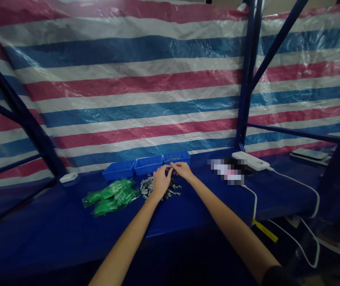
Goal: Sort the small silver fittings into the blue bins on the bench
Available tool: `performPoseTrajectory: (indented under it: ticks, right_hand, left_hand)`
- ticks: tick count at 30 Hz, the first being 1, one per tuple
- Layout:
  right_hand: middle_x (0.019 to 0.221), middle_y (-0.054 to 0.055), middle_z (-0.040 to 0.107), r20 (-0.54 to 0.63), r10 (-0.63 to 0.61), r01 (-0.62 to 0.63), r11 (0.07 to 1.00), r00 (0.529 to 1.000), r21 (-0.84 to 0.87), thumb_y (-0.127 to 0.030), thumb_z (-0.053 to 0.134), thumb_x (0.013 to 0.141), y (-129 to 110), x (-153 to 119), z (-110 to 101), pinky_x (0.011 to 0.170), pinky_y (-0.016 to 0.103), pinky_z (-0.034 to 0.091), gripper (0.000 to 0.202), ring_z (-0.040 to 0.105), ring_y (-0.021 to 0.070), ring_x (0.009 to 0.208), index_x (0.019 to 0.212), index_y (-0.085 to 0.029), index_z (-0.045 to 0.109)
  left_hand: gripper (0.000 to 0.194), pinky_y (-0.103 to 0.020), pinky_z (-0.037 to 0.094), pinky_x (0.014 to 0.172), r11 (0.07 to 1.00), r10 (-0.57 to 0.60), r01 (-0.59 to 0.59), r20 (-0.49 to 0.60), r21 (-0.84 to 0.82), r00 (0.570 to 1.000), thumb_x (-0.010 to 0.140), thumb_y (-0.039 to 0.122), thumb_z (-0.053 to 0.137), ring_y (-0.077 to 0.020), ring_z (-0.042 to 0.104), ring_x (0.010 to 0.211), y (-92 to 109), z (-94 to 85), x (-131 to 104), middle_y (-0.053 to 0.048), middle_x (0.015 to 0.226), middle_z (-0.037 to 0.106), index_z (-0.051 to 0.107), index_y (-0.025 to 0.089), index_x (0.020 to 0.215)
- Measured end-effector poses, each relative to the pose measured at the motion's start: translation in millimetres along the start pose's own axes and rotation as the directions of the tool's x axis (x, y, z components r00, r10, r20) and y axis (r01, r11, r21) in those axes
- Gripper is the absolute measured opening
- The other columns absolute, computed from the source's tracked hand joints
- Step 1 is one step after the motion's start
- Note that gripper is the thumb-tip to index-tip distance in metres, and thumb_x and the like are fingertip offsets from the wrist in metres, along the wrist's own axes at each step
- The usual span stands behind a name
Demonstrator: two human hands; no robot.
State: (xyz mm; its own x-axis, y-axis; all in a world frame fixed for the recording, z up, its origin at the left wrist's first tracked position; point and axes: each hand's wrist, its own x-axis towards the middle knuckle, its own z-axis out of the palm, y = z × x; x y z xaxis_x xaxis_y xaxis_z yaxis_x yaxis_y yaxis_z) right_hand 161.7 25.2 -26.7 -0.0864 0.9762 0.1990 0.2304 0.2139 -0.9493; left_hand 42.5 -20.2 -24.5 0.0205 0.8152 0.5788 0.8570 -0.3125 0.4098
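My left hand (161, 182) hovers over a pile of small metal parts (146, 186), its fingers curled to a pinch. From the right, my right hand (183, 170) meets it, thumb and fingertips drawn together. The fingertips of both hands come together just in front of the right-hand blue bin (184, 157), which has small shiny pieces inside. Whatever sits between the fingers is too small to make out. Part of the metal pile is hidden beneath my left hand.
Two more blue bins (118, 170) stand left of the first. Green plastic packets (113, 195) lie left of the pile. A white power bank (250, 161) with a cable and a blurred-out item (228, 171) sit to the right. Blue rack posts (246, 79) rise behind the blue table (68, 234).
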Motion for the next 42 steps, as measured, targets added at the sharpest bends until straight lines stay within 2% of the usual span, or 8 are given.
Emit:
performPoseTrajectory:
  ticks: [5, 9, 19, 24, 28, 31, 36, 42]
  right_hand:
    - [0.055, 0.000, 0.061, 0.018, 0.033, -0.035, 0.989, 0.999, 0.146, -0.039, 0.055, 0.081, -6.3, -3.9, 1.2, 0.048, 0.015, 0.041, 0.031, 0.054, 0.0074, 0.048, 0.076, -0.013, 0.070]
    - [0.063, 0.001, 0.064, 0.088, 0.055, -0.082, 0.938, 0.995, 0.337, -0.039, 0.061, 0.076, -10.8, -6.7, 2.4, 0.052, 0.015, 0.042, 0.027, 0.055, 0.0067, 0.055, 0.082, -0.014, 0.070]
    - [0.076, 0.003, 0.068, 0.073, -0.008, -0.027, 0.883, 0.997, 0.468, -0.035, 0.070, 0.064, -9.6, -7.0, 8.8, 0.053, 0.019, 0.046, 0.028, 0.059, 0.0103, 0.065, 0.083, -0.014, 0.070]
    - [0.071, 0.003, 0.068, 0.004, -0.015, 0.012, 0.908, 1.000, 0.420, -0.032, 0.071, 0.063, -4.7, -2.5, 8.1, 0.052, 0.020, 0.048, 0.027, 0.059, 0.0107, 0.058, 0.081, -0.013, 0.071]
    - [0.066, 0.003, 0.068, -0.103, 0.101, -0.062, 0.942, 0.990, 0.330, -0.026, 0.069, 0.065, 3.6, 4.6, -1.1, 0.052, 0.020, 0.050, 0.018, 0.060, 0.0109, 0.056, 0.078, -0.013, 0.071]
    - [0.068, 0.004, 0.069, -0.179, 0.133, -0.084, 0.963, 0.975, 0.258, -0.026, 0.068, 0.067, 9.9, 11.1, -9.0, 0.055, 0.022, 0.052, 0.019, 0.064, 0.0143, 0.062, 0.079, -0.012, 0.071]
    - [0.096, 0.009, 0.070, -0.207, -0.077, 0.143, 0.934, 0.975, 0.327, -0.023, 0.064, 0.070, 15.3, 21.0, -11.4, 0.068, 0.025, 0.054, 0.042, 0.066, 0.0184, 0.087, 0.111, -0.014, 0.062]
    - [0.105, 0.008, 0.067, -0.163, -0.142, 0.173, 0.965, 0.976, 0.199, -0.021, 0.056, 0.074, 20.5, 24.2, -9.0, 0.078, 0.030, 0.053, 0.033, 0.063, 0.0186, 0.095, 0.106, -0.015, 0.065]
  left_hand:
    - [0.017, -0.028, 0.041, 0.074, 0.986, 0.003, -0.018, -0.087, -0.164, 0.996, 0.082, 0.029, 0.051, -0.0163, 0.059, 0.079, -4.2, 2.8, 3.0, -0.004, 0.088, 0.067, 0.064, 0.019, 0.086]
    - [0.023, -0.027, 0.043, 0.072, 0.906, -0.149, 0.080, -0.137, -0.415, 0.979, 0.080, 0.034, 0.053, -0.0160, 0.060, 0.074, -6.6, 5.4, 6.3, -0.006, 0.082, 0.068, 0.066, 0.015, 0.082]
    - [0.032, -0.028, 0.044, 0.076, 0.602, -0.372, 0.257, 0.019, -0.756, 0.928, 0.073, 0.040, 0.057, -0.0183, 0.061, 0.082, -6.8, 9.5, 8.1, -0.007, 0.087, 0.070, 0.067, 0.012, 0.085]
    - [0.029, -0.029, 0.045, 0.075, 0.783, -0.260, 0.219, 0.013, -0.582, 0.966, 0.076, 0.035, 0.053, -0.0184, 0.062, 0.079, -5.4, 2.4, 8.7, -0.008, 0.086, 0.069, 0.068, 0.013, 0.088]
    - [0.027, -0.036, 0.040, 0.084, 0.996, -0.049, 0.047, -0.018, -0.076, 0.999, 0.075, 0.034, 0.056, -0.0218, 0.058, 0.088, 0.0, -9.5, 4.6, -0.006, 0.085, 0.067, 0.066, 0.019, 0.096]
    - [0.026, -0.042, 0.036, 0.088, 0.985, 0.025, -0.049, 0.143, 0.167, 0.989, 0.075, 0.044, 0.056, -0.0244, 0.056, 0.092, 4.9, -16.4, 0.7, -0.005, 0.085, 0.066, 0.068, 0.022, 0.084]
    - [0.029, -0.042, 0.034, 0.088, 0.970, 0.006, -0.086, 0.335, 0.226, 0.942, 0.074, 0.046, 0.056, -0.0246, 0.058, 0.091, 6.9, -20.3, -1.1, -0.005, 0.087, 0.068, 0.068, 0.022, 0.084]
    - [0.024, -0.039, 0.036, 0.086, 0.971, -0.014, -0.078, 0.378, 0.226, 0.926, 0.074, 0.037, 0.057, -0.0244, 0.060, 0.089, 6.7, -16.9, -2.1, -0.007, 0.090, 0.069, 0.069, 0.021, 0.086]
